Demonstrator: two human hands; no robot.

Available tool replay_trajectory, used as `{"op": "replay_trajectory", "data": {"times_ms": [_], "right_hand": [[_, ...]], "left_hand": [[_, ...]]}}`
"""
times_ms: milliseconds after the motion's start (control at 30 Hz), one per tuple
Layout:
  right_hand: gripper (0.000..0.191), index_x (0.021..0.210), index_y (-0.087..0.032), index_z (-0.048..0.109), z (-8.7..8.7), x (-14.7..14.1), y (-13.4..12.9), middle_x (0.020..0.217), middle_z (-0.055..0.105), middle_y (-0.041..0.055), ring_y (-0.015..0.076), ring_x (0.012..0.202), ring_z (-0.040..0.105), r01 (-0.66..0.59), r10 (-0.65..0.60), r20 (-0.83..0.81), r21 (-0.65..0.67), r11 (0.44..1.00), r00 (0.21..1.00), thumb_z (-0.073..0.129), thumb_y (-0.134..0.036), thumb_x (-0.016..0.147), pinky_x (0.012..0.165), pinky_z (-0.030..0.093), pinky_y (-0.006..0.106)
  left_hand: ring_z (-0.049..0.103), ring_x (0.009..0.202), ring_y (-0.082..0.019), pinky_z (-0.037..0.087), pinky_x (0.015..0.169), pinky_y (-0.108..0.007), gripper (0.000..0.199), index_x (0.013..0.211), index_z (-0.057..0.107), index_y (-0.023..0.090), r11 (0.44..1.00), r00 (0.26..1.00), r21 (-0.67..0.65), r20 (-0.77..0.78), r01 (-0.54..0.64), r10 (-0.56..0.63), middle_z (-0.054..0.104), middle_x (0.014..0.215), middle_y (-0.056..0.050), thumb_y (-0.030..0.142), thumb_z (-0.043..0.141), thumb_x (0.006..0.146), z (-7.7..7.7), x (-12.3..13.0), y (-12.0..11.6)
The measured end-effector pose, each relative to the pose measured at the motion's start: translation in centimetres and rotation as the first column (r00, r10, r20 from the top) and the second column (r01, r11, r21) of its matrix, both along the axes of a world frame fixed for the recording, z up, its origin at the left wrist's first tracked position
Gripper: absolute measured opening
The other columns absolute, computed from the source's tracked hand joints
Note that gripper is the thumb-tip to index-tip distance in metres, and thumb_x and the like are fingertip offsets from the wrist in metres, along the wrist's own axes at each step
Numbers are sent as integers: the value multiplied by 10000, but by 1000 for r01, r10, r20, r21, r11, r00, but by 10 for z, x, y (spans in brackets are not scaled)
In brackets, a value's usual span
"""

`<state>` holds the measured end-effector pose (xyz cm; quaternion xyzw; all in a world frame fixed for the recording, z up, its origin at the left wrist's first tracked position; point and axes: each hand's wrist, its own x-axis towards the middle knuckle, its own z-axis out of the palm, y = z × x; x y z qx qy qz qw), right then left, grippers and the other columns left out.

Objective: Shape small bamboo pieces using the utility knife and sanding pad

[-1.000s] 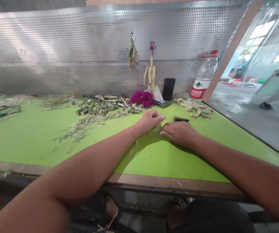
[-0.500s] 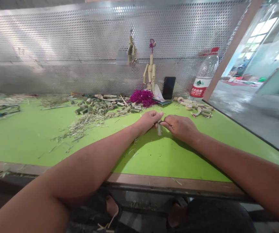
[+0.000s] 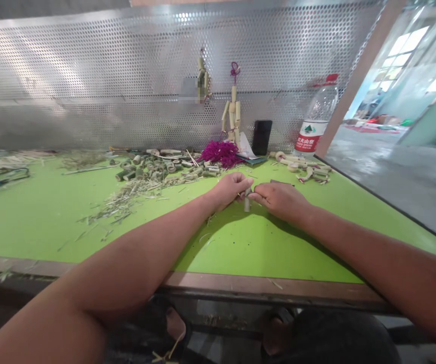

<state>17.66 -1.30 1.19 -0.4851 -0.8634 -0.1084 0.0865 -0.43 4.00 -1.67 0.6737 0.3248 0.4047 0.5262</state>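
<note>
Left hand (image 3: 233,189) pinching pale tube (image 3: 247,205), right hand (image 3: 283,201) holding probably a knife (image 3: 283,182).

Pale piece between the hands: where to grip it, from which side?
Probably the lower end of the pale piece, from the near side: that slim, upright end shows bare, while the left hand covers the top and the right hand crowds its right.

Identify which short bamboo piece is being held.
The upright piece in the left hand; those in the heap lie on the green table, untouched.
</note>
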Motion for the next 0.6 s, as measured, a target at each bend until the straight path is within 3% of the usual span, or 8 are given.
{"op": "replay_trajectory", "data": {"times_ms": [233, 300, 433, 600], "right_hand": [[463, 858, -178, 693, -4, -3, -3, 826, 703, 79, 188, 714, 604, -150, 157, 201, -51, 987, 967, 352, -453, 1007, 552, 233, 291], [482, 844, -178, 681, -4, -1, -2, 809, 687, 72, 178, 694, 578, -145, 146, 134, -16, 989, 980, 337, -473, 1009, 558, 228, 288], [518, 827, -180, 633, -4, 4, 3, 792, 647, 64, 173, 685, 519, 24, -13, -101, 105, 994, 995, 289, -521, 1010, 556, 211, 287], [489, 826, -191, 616, -5, 4, 5, 784, 622, 53, 175, 693, 499, 15, -3, -126, 98, 995, 992, 288, -502, 1012, 561, 196, 291]], "left_hand": [[519, 496, -63, 412, 500, -191, 255, 763, 476, 165, 1000, 1000, -1, -8, -22, 22, 651, 676, -4, 339, 600, 901, 8, -1, -5], [511, 492, -59, 411, 498, -188, 243, 762, 478, 162, 1000, 999, 14, -30, -27, 28, 644, 669, 0, 321, 582, 914, 10, -2, -6], [495, 481, -61, 417, 499, -186, 241, 766, 492, 164, 999, 998, 49, -61, -21, 24, 564, 583, 39, 331, 577, 918, 8, -2, -5], [484, 471, -61, 414, 497, -181, 249, 753, 482, 168, 998, 998, 50, -55, -25, 28, 523, 550, 53, 329, 577, 917, 5, 0, -3]]}}
